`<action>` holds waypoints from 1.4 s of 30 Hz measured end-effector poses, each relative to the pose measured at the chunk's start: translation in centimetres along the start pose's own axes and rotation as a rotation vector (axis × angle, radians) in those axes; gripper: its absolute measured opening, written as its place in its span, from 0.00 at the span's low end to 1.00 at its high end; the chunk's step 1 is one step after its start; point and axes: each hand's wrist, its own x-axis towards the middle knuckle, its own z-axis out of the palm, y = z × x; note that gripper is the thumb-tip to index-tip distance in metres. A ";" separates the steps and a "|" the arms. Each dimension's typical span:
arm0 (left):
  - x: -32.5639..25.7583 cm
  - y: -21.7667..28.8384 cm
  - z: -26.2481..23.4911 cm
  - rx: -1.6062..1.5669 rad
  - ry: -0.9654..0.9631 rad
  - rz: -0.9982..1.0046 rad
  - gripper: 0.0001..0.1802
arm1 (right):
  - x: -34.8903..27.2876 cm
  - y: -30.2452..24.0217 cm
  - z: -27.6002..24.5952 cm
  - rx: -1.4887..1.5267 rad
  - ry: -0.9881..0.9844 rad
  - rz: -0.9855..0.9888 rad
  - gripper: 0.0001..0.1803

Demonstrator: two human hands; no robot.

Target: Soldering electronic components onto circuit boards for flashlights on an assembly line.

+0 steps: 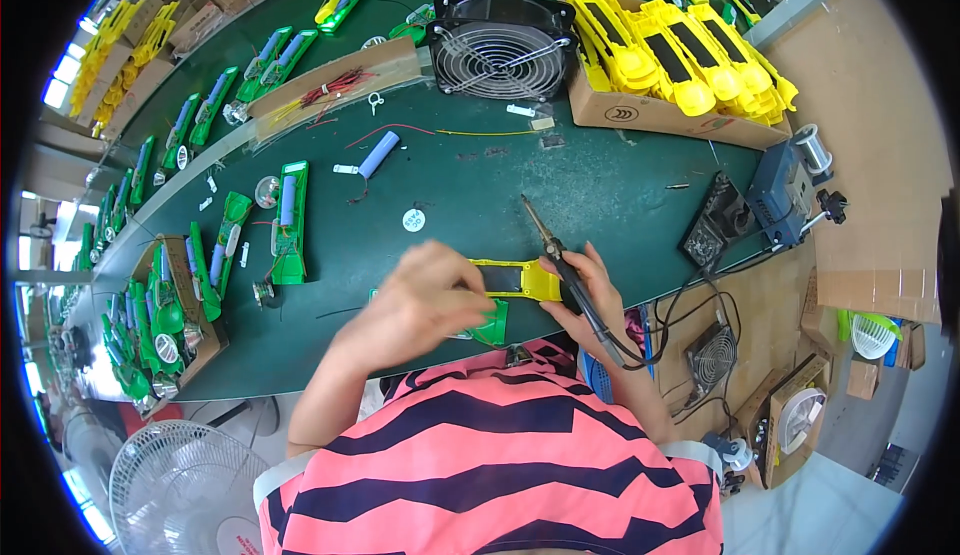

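My right hand [594,295] holds a soldering iron [562,259], its tip pointing up and away over the table. Its fingers also rest at the right end of a yellow plastic housing [541,282] with a dark panel in it. My left hand [430,293] is over the left part of that housing, fingers curled together and somewhat blurred. What they pinch, if anything, I cannot make out. Just below the left fingers lies a green plastic housing [490,324], partly covered by the hand.
Green housings with blue battery cells [289,220] lie at left, several more in a box [208,357]. A loose blue cell [378,155] and wires lie farther back. Behind stand a fan [500,58] and a carton of yellow housings [650,115]. At right are a soldering station [783,195] and solder spool [815,150].
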 end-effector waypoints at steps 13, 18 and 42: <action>-1.5 -1.5 6.5 0.231 0.291 -0.167 0.06 | 1.7 0.9 1.8 0.069 0.037 -0.140 0.33; -1.3 -1.7 6.5 0.471 0.171 -0.372 0.07 | 3.0 1.1 2.3 0.075 0.002 -0.302 0.30; -0.6 -2.2 5.8 0.449 0.097 -0.425 0.05 | 2.5 1.3 0.7 0.685 0.081 0.326 0.07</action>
